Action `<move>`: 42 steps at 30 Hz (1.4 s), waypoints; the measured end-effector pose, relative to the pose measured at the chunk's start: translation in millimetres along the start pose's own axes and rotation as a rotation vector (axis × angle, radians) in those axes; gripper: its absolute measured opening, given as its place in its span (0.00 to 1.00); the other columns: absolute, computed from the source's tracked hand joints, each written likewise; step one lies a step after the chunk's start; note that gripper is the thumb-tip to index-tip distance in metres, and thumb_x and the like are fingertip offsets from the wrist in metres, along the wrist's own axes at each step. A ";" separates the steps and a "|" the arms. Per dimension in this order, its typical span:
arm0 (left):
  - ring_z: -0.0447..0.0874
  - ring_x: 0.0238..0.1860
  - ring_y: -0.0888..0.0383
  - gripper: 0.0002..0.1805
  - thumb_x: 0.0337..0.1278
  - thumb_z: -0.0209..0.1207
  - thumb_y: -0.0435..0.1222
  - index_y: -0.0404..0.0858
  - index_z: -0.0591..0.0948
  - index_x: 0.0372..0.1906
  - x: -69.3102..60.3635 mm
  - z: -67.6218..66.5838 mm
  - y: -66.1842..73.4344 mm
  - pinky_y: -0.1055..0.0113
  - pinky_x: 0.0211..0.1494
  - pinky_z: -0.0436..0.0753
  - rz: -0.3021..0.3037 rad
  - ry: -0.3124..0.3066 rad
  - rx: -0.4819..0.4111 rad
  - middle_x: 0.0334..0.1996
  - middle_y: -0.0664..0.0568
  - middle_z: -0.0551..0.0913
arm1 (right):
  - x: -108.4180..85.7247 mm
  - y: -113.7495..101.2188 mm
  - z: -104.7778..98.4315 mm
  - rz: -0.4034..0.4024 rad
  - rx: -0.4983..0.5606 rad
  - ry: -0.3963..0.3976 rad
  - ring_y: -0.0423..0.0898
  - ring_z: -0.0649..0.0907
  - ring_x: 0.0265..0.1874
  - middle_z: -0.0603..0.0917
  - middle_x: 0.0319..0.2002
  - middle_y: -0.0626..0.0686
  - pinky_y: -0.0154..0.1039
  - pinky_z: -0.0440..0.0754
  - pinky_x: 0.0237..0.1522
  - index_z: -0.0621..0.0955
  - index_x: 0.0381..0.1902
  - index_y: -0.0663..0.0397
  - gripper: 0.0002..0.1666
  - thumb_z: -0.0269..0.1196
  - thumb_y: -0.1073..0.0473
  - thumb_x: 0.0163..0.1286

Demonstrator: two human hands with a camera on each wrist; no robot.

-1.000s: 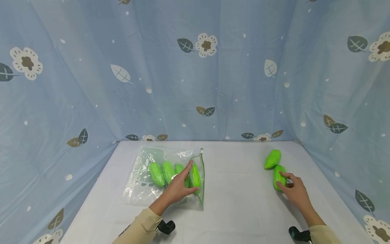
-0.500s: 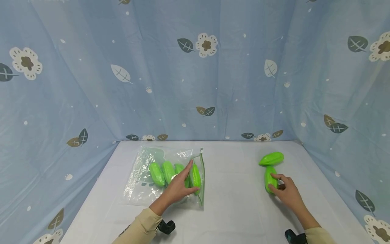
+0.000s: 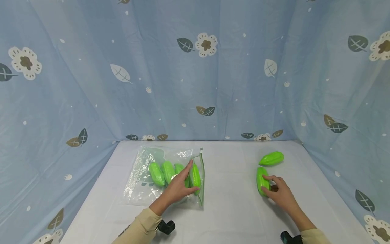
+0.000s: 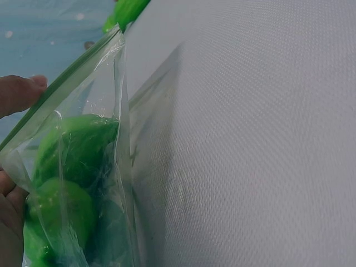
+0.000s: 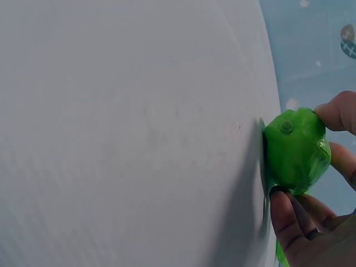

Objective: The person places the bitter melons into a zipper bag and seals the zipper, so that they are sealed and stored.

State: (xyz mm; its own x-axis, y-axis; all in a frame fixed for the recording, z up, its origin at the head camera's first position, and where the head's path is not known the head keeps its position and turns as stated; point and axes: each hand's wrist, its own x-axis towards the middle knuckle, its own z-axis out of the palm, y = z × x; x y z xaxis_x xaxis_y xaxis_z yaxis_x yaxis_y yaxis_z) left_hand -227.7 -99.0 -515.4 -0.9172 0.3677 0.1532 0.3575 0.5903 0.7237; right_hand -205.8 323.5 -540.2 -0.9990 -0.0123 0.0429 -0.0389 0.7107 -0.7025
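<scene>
A clear zip bag (image 3: 138, 183) with a green edge strip lies on the left of the table, several green vegetable-like pieces (image 3: 156, 174) inside it. My left hand (image 3: 176, 189) lies over the bag near its mouth, thumb and fingers spread; the left wrist view shows a finger by the green strip (image 4: 55, 89). On the right, my right hand (image 3: 281, 194) pinches a green piece (image 3: 262, 181) between thumb and fingers. The right wrist view shows that green piece (image 5: 295, 150) gripped close to the table surface. Behind it lies another green piece (image 3: 272, 158).
The white table (image 3: 231, 203) reaches back to a blue patterned curtain (image 3: 231, 84), which also rises along both sides. Black wrist devices show at both forearms, the left one (image 3: 166, 227) near the bag's front edge.
My right hand has moved left with its green piece. The piece behind turned more sideways, and a gap now separates the two. My left hand and the bag look unmoved.
</scene>
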 end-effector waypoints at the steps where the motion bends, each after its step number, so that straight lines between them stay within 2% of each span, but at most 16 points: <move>1: 0.60 0.76 0.42 0.60 0.53 0.75 0.46 0.43 0.48 0.83 0.0 -0.1 0.0 0.46 0.75 0.66 0.000 0.001 0.000 0.78 0.44 0.59 | -0.2 -1.5 1.2 -0.002 0.002 -0.003 0.58 0.82 0.46 0.72 0.58 0.68 0.41 0.84 0.41 0.76 0.67 0.58 0.33 0.70 0.52 0.69; 11: 0.61 0.76 0.42 0.60 0.53 0.75 0.46 0.42 0.48 0.83 -0.9 -0.9 1.0 0.46 0.74 0.66 -0.007 0.000 0.001 0.78 0.43 0.59 | 1.3 -13.6 15.1 -0.059 0.014 0.004 0.51 0.82 0.44 0.75 0.56 0.65 0.35 0.83 0.41 0.79 0.65 0.56 0.31 0.73 0.55 0.66; 27: 0.61 0.75 0.41 0.60 0.53 0.75 0.46 0.42 0.48 0.83 -0.7 0.6 -0.8 0.46 0.74 0.66 -0.013 -0.002 0.004 0.78 0.44 0.59 | 3.7 -27.5 36.3 -0.112 0.069 -0.023 0.46 0.81 0.42 0.77 0.54 0.62 0.34 0.83 0.41 0.80 0.63 0.55 0.30 0.74 0.57 0.64; 42: 0.62 0.75 0.41 0.60 0.53 0.75 0.45 0.42 0.48 0.83 -0.1 1.2 0.6 0.45 0.74 0.67 -0.016 0.001 0.007 0.78 0.43 0.60 | 8.9 -49.2 51.1 -0.088 0.074 -0.091 0.45 0.81 0.43 0.76 0.57 0.59 0.37 0.83 0.44 0.80 0.63 0.48 0.30 0.74 0.54 0.64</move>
State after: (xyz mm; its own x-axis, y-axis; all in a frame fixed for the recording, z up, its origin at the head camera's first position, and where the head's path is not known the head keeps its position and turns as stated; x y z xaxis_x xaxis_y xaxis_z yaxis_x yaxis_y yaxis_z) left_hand -227.2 -97.9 -515.7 -0.9231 0.3576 0.1418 0.3437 0.6010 0.7216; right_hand -213.9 252.5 -541.5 -0.9893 -0.1390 0.0446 -0.1251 0.6499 -0.7497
